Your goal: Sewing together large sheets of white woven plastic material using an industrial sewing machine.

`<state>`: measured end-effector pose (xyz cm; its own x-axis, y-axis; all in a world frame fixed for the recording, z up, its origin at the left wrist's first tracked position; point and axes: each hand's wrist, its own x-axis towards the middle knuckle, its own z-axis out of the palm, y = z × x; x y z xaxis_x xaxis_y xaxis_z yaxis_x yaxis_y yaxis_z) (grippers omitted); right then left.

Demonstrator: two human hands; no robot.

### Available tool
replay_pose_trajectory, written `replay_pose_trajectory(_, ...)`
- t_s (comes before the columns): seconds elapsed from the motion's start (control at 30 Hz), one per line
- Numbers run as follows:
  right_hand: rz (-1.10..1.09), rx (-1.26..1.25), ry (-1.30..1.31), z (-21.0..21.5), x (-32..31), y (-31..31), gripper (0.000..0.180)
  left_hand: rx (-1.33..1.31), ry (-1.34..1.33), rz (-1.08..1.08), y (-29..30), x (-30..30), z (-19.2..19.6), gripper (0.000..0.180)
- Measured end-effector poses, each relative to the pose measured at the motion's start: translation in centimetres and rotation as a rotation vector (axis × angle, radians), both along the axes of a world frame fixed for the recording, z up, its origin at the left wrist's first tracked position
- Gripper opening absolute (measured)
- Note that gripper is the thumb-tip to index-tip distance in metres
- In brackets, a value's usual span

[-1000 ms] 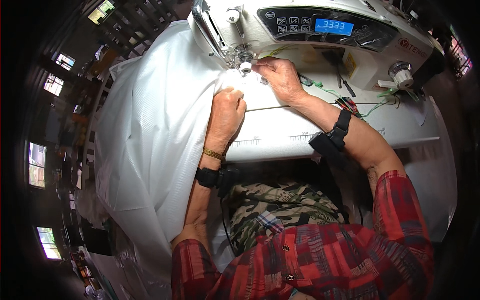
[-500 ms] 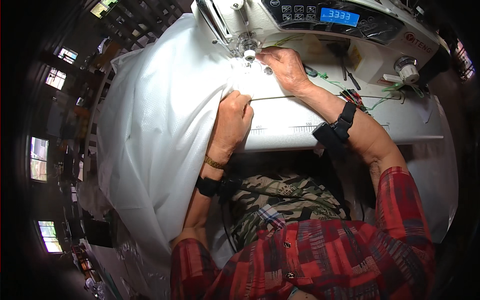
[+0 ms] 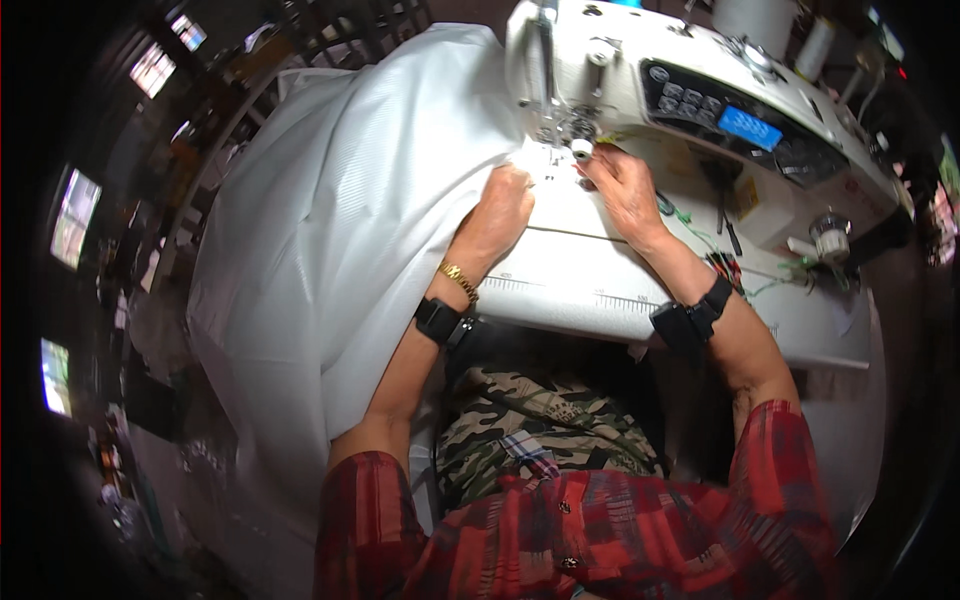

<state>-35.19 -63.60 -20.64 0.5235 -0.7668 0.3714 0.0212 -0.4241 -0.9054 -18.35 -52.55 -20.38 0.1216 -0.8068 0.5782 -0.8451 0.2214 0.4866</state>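
Note:
A large white sheet of textured fabric (image 3: 350, 190) hangs in folds at the left, and its right edge runs up to the needle area of a white sewing machine (image 3: 620, 60). My left hand (image 3: 500, 215) is closed on that edge, just in front of the needle area. On the other side, my right hand (image 3: 628, 195) has its thumb and fingers pinched together beside the white knob (image 3: 582, 149) near the needle. Whatever the right fingertips hold is too small to make out. Bright light washes out the needle and presser foot.
The machine's control panel (image 3: 725, 115) has a lit blue display. Green and red thread scraps (image 3: 790, 270) and small dark tools (image 3: 728, 215) lie under the machine arm. A ruler scale (image 3: 560, 290) runs along the table's front edge. Thread cones (image 3: 813, 50) stand behind.
The whole view has shifted, so the machine sits lower and further right in the picture and more of its top shows. Both hands stay by the needle area, with the left still gripping the fabric.

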Motion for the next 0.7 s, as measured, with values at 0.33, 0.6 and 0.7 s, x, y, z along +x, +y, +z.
replay_pose_trajectory(0.33, -0.316, -0.346, 0.351, 2.1, -2.1, 0.1, 0.033, -0.045, 0.155, 0.289, -1.4, 1.7, -1.5, 0.019)
replay_pose_trajectory(0.6, -0.409, -0.747, 0.875, 3.9, -4.8, -0.3, 0.040, 0.019, 0.367, 0.541, 0.5, 1.4, 1.2, 0.031)
replay_pose_trajectory(0.7, -0.321, -0.669, 0.989, 4.2, -5.4, -0.5, 0.037, 0.106, 0.337, 0.515, 1.1, 1.3, 1.7, 0.039)
